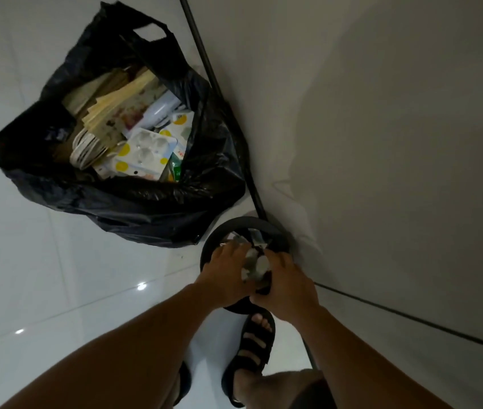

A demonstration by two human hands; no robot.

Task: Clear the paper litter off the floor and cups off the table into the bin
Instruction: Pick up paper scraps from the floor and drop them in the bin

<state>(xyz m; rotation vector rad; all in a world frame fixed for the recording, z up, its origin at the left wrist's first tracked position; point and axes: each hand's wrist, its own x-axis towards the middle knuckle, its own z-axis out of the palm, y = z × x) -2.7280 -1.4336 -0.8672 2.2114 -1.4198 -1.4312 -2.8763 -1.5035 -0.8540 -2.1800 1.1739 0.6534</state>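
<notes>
Left hand (228, 276), right hand (289, 289): together, both clutching crumpled litter (252, 264), held over the bin (250, 222) mouth. Bag (134, 202): beside bin, stuffed. Risk: loose wad may catch the rim, so scraps spill beside bin.

Probable home interior: glossy white floor tiles (57, 276), a plain wall (382, 113), a black bag (146, 208) stuffed with household packaging (146, 149), a small round bin (234, 227) at my sandalled foot (256, 340).

Bin (219, 231) stands against the wall (382, 143) — rubbish bag (146, 208) just left, behind it.
</notes>
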